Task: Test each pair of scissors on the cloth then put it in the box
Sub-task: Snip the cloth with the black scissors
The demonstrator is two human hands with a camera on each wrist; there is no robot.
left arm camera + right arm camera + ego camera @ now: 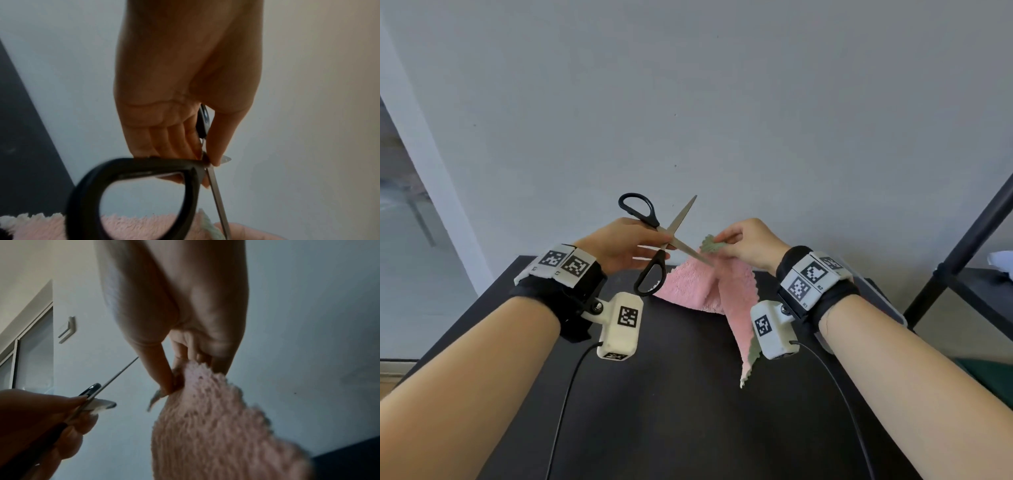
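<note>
Your left hand (pixel 625 247) pinching open black-handled scissors (pixel 666 241) near the pivot, your right hand (pixel 751 245) lifting the pink cloth (pixel 717 291) above the counter's (pixel 654 411) far edge, box unseen, rack (pixel 969 246) right.

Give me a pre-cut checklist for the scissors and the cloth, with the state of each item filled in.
1. Scissors blades spread wide: ok.
2. Left hand through the finger loops: not ok; it holds near the pivot, both loops empty.
3. Right hand pinches a corner of the cloth and lifts it: ok.
4. Cloth edge between the blades: cannot tell; the lower blade lies across it.
5. Right hand's fingers away from the blades: not ok, close to the lower blade.
6. Box within reach: cannot tell, none in view.
</note>
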